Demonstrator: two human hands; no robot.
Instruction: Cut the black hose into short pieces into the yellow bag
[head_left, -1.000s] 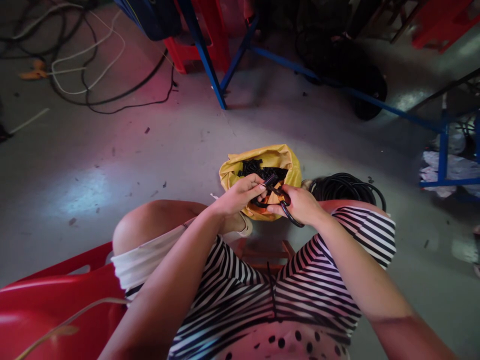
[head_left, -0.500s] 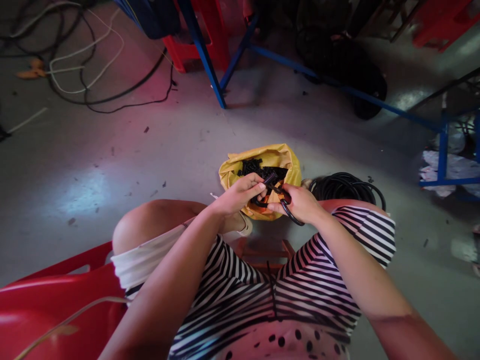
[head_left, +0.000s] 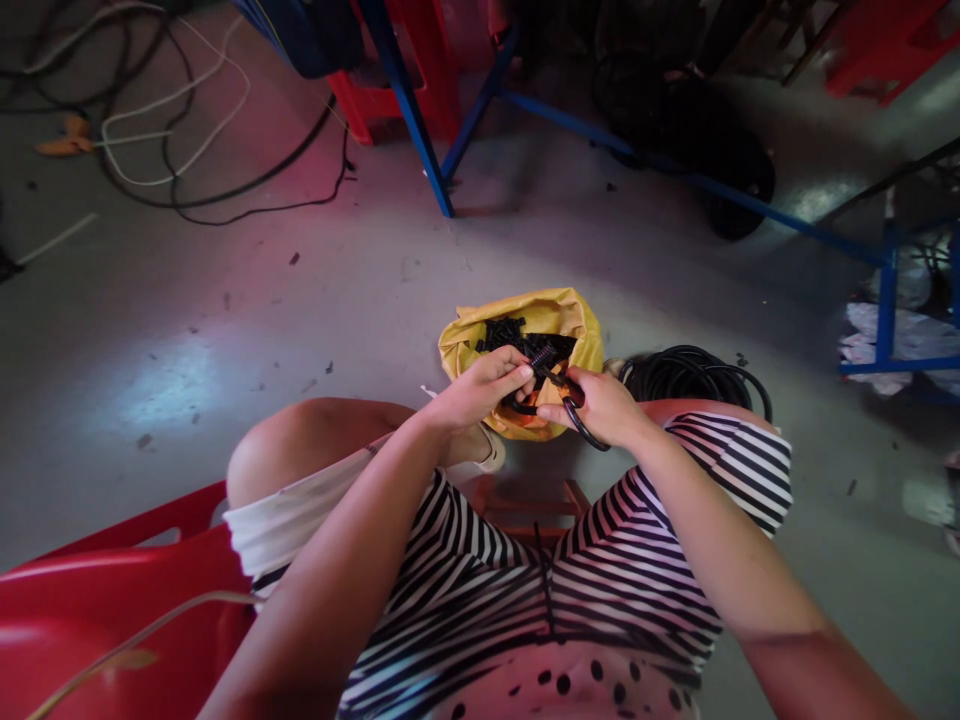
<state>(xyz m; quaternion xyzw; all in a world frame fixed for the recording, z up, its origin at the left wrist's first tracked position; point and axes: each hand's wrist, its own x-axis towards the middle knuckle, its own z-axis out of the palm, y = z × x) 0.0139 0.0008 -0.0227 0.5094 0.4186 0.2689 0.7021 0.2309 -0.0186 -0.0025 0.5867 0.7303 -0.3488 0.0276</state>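
My left hand point(head_left: 487, 385) pinches a small black ribbed plastic piece point(head_left: 541, 357) between thumb and fingers above a yellow bag point(head_left: 574, 305). Around the black loop handles of a pair of scissors point(head_left: 586, 428), my right hand point(head_left: 600, 405) is closed. The scissors' blades point up and left, close to the ribbed piece; whether they touch it I cannot tell. Inside the bag's open mouth lies a heap of small black pieces point(head_left: 504, 332). Both hands hide part of the bag and its contents.
A coil of black cable point(head_left: 694, 378) lies on the floor right of the bag. Blue metal table legs point(head_left: 409, 110) and a red stool point(head_left: 420, 85) stand ahead. Loose cables point(head_left: 247, 190) spread at the upper left. A red plastic chair point(head_left: 135, 610) is beside my left leg.
The scissors have shifted slightly in my right hand. My left hand keeps its place with the ribbed piece.
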